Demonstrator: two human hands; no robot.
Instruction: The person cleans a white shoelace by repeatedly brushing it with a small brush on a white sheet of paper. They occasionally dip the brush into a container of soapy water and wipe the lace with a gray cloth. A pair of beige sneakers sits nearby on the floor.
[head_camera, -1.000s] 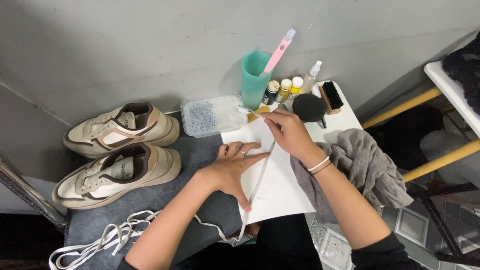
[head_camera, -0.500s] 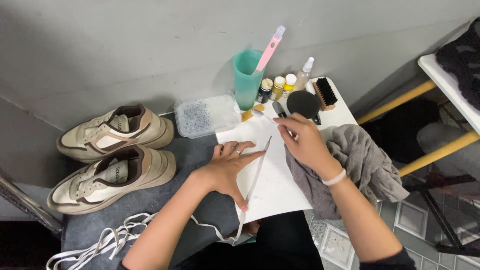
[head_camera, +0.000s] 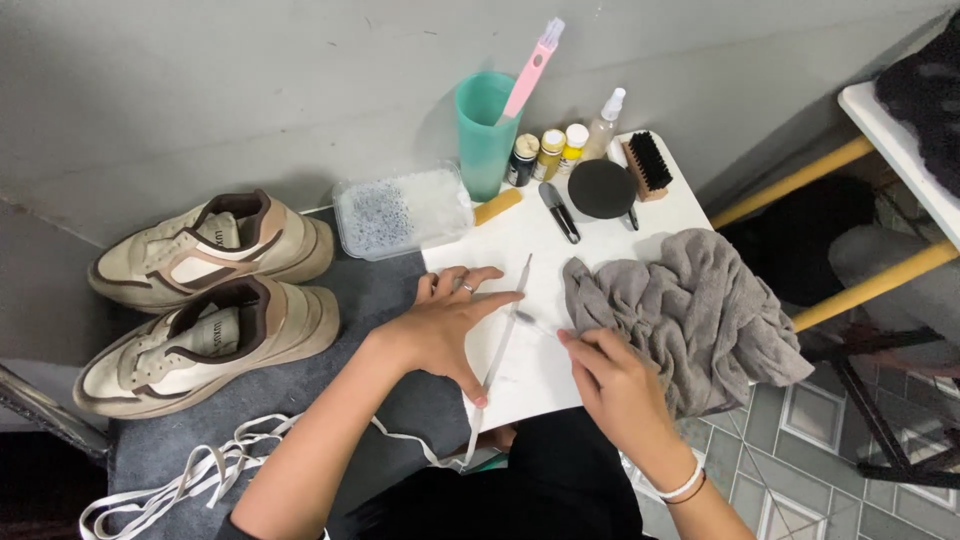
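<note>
Left hand (head_camera: 440, 325) lies flat, fingers spread, pressing a long white flat shoelace (head_camera: 503, 335) onto the white rectangular tabletop (head_camera: 520, 240); it pins the lace, nothing is clenched. The lace runs straight up the tabletop past the forefinger and trails off the near edge toward a heap of loose white laces (head_camera: 190, 475) on the dark grey mat (head_camera: 380, 290). Right hand (head_camera: 615, 385) sits just right of the lace, fingertips pinched together on a small slim tool (head_camera: 533, 322) whose tip is close to the lace; whether the tip touches it cannot be told. A white band is on the right wrist.

Crumpled grey cloth (head_camera: 690, 315) lies just beside the right hand. At the tabletop's far end: teal plastic cup (head_camera: 483, 130) holding a pink-handled brush (head_camera: 533, 65), small paint bottles (head_camera: 548, 153), a clear spray bottle (head_camera: 603, 122), a black round lid (head_camera: 601, 188), a wooden bristle brush (head_camera: 647, 165). Clear plastic box (head_camera: 400, 210) sits at the tabletop's left edge. Two beige unlaced sneakers (head_camera: 210, 290) lie on the mat, well left.
</note>
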